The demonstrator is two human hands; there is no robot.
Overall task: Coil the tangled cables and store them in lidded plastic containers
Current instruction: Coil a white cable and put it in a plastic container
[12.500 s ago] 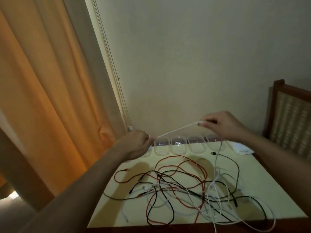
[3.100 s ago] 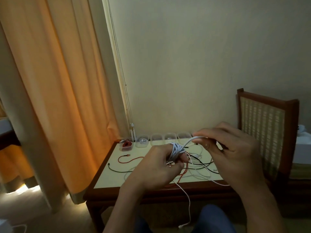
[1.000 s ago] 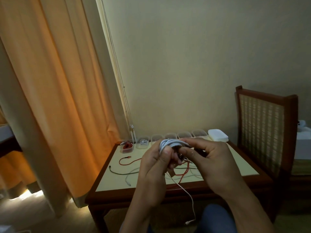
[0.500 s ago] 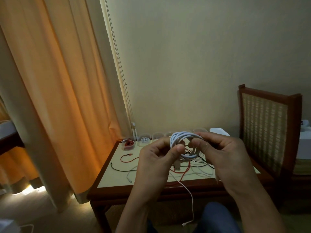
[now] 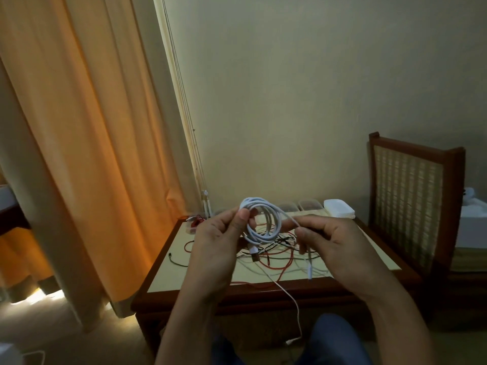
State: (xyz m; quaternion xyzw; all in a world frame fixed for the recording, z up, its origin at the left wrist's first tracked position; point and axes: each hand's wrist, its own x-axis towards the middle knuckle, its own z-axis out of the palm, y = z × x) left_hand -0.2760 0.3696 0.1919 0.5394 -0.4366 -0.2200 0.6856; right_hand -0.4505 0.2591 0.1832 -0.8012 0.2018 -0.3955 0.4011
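Note:
My left hand (image 5: 218, 241) pinches a white cable coil (image 5: 263, 222) at its upper left, above the table. My right hand (image 5: 334, 243) grips the same cable's free end, whose connector (image 5: 310, 270) dangles below my fingers. A USB plug (image 5: 254, 255) hangs from the coil's bottom. Behind the coil, a tangle of red, black and white cables (image 5: 279, 248) lies on the low table (image 5: 168, 275). Clear plastic containers (image 5: 309, 205) line the table's far edge; the leftmost one (image 5: 196, 222) holds a red cable. A stack of white lids (image 5: 338, 208) sits at the far right.
Another white cable (image 5: 292, 301) drops off the table's front edge to the floor. An orange curtain (image 5: 79, 154) hangs to the left. A wooden chair with a woven back (image 5: 411, 206) stands right of the table. My knees (image 5: 334, 341) are below.
The coil has opened into a wider loop held between both hands. My right hand has drawn the free end out to the right, so the connector now hangs below it.

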